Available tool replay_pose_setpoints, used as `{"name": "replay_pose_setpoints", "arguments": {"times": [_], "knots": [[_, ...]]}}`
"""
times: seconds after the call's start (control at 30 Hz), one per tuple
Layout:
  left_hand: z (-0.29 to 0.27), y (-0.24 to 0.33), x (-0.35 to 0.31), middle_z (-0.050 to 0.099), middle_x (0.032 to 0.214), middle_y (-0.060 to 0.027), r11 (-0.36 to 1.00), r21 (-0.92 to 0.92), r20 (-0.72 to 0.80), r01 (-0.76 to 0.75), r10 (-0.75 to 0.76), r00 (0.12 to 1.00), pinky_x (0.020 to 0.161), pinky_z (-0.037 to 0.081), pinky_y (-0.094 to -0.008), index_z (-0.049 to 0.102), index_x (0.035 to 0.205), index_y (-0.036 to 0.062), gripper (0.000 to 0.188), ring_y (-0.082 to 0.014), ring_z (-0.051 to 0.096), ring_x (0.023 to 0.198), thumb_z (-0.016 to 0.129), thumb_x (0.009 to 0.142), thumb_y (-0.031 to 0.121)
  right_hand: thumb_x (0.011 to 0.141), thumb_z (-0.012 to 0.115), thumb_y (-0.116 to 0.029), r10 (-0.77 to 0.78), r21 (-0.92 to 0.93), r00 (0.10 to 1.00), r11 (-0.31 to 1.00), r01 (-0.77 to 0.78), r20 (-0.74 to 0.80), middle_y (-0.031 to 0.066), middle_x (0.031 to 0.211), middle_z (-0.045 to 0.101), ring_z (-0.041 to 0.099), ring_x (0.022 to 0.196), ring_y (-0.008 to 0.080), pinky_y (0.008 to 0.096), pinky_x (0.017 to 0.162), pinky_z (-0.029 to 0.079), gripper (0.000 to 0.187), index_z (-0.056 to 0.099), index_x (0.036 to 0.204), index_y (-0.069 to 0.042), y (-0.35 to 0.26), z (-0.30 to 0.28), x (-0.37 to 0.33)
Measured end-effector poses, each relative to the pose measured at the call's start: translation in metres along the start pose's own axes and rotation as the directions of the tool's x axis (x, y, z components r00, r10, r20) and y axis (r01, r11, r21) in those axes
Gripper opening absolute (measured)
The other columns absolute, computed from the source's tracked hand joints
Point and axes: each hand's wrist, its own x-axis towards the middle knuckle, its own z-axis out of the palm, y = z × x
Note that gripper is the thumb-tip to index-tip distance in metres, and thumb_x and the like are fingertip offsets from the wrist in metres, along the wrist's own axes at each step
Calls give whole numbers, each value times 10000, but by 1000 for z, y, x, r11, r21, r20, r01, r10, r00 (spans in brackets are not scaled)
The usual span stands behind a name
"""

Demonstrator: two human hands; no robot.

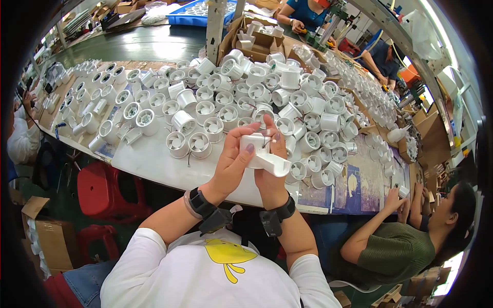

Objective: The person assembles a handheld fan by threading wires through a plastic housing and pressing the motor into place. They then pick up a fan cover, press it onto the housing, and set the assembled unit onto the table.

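Clamping trough-armed white plastic housing [264, 160] betw. L hand [233, 163] & R hand [279, 147], up off worktop [154, 158]. Best to brace w/ L, work R lightly — keep thin wires [266, 133] unpinched & clear of piled fan units [213, 127].

Bright light glares off the green tabletop [128, 50], and black-rimmed edges bend.

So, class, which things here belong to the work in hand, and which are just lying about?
Seem to belong:
white plastic piece, held in the fingers of both hands
white fan units, heaped on the table

Probably just about:
red stools, left
clear plastic bag, upper right
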Motion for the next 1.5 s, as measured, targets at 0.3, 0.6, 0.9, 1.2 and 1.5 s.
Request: {"name": "replay_pose_setpoints", "arguments": {"times": [0.3,0.6,0.9,1.2,1.5], "knots": [[3,0,-2,479,1169,-61,982,-187,-47,-2,-7,999,1025,373,-329,469,1175,80,250,-176,471,1156,503,927,80,950,502,-417,144,193,988,969,-154,63,56,1146,539,533,1086,173,333,972,435,543,459,1339,-40,7,0,-7],[3,2,-3,490,1136,-61,985,-171,-114,-26,7,993,998,405,-331,483,1132,76,230,-177,488,1123,499,903,59,961,488,-414,62,85,995,994,-68,72,96,1271,489,512,1110,185,346,985,420,500,476,1296,-44,9,2,-7],[1,10,0,481,1069,-25,988,-99,-49,-115,111,993,915,402,-267,482,1080,93,208,-113,483,988,515,897,0,867,627,-275,-255,-427,858,782,454,445,177,1404,369,429,1227,260,399,1068,327,616,354,1351,-10,4,-2,-14],[3,8,-4,467,1046,-26,983,-170,-70,-75,64,995,882,410,-281,473,1037,91,199,-112,459,982,520,881,-23,830,637,-191,-305,-535,866,690,488,396,159,1306,417,414,1216,245,379,1044,329,587,357,1306,12,15,-7,-23],[-6,10,-1,398,1329,-106,973,182,139,-139,115,984,1060,342,-351,423,1216,104,491,-214,408,1255,697,809,115,894,608,-321,-25,191,962,981,-28,272,146,1359,409,385,1297,245,399,1085,316,599,339,1338,-22,-8,-5,-5]]}}
